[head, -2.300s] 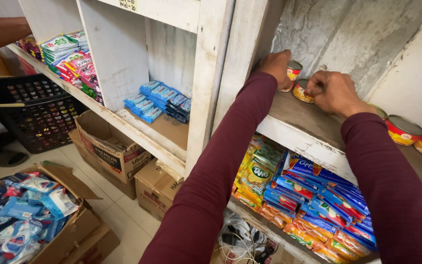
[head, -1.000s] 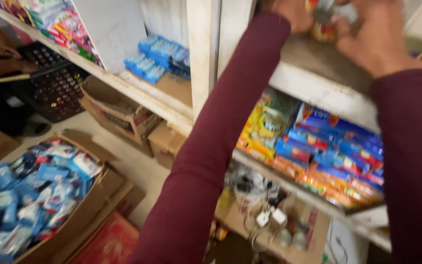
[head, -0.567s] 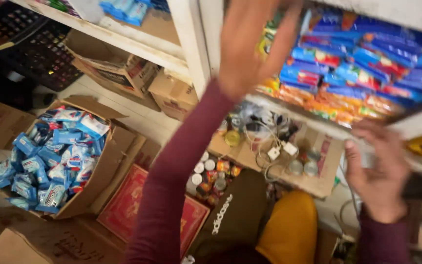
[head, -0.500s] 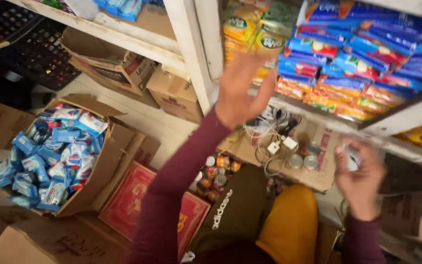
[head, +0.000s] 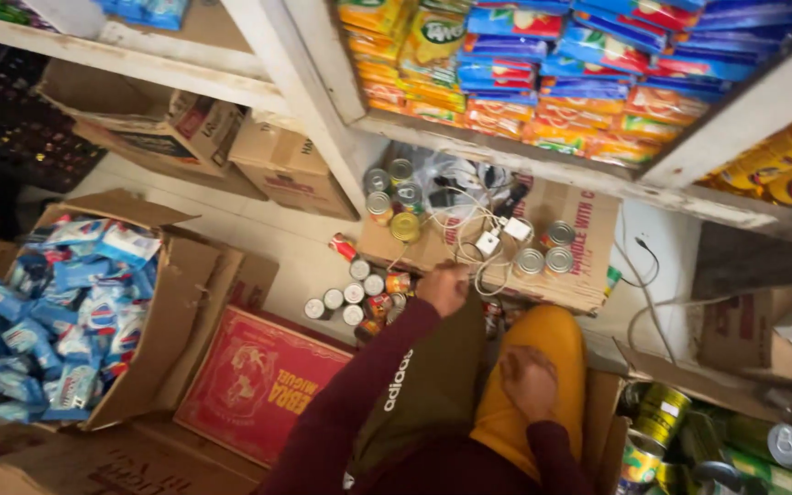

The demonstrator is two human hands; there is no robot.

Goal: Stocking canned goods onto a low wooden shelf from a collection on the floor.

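My left hand (head: 442, 286) is stretched down and forward in a dark red sleeve, fingers curled. It sits at the front edge of a flat cardboard sheet (head: 588, 229), just right of a cluster of small tins (head: 352, 295) standing on the floor. Nothing shows inside its fingers. My right hand (head: 526, 380) rests, back up, on my yellow trouser leg (head: 552, 335); its palm is hidden. More tins (head: 543, 260) and white cables with plugs (head: 483, 243) lie on the cardboard.
Above, a white wooden shelf (head: 524, 160) holds stacked snack packets (head: 543, 82). An open carton of blue packets (head: 66, 312) and a red flat box (head: 258, 385) lie to the left. A carton of larger cans (head: 662, 422) stands at the lower right. A black basket (head: 11, 128) is far left.
The view has dropped from the upper shelf to the floor. Both hands came down from the tins on the shelf: the left to the floor tins, the right onto my leg.
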